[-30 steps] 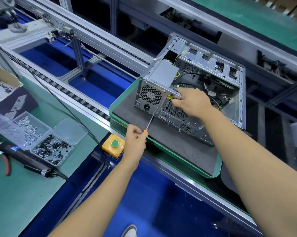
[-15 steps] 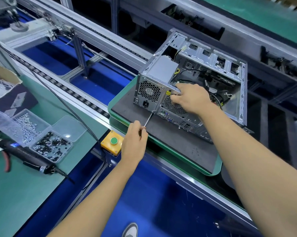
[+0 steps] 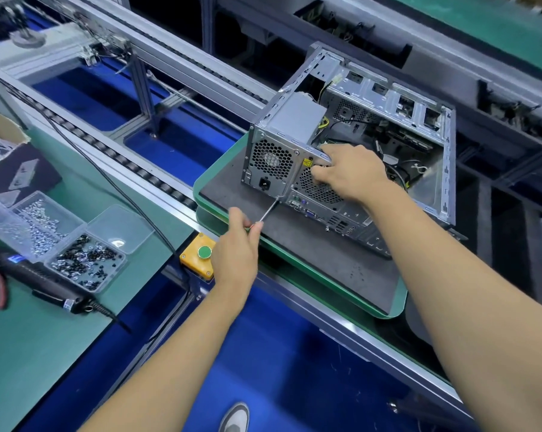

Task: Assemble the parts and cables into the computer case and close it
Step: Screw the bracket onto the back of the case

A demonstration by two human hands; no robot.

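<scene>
The open grey steel computer case (image 3: 350,145) lay on its side on the dark mat of the green-rimmed tray (image 3: 397,302), rear panel toward me, so its power-supply screws faced my tool. My right hand (image 3: 349,173), fingers curled over the rear edge, steadied the case. My left hand (image 3: 237,244), arm extended, pinched the slim steel-shafted screwdriver (image 3: 268,210), tip at the supply's lower corner, apparently seating a screw.

The computer case (image 3: 357,145) lies open on its side on the pallet mat (image 3: 326,254). Left of the case sit my screw trays (image 3: 76,244), with the electric screwdriver (image 3: 45,282) before them. The push-button box (image 3: 199,254) sits between trays and case.
</scene>
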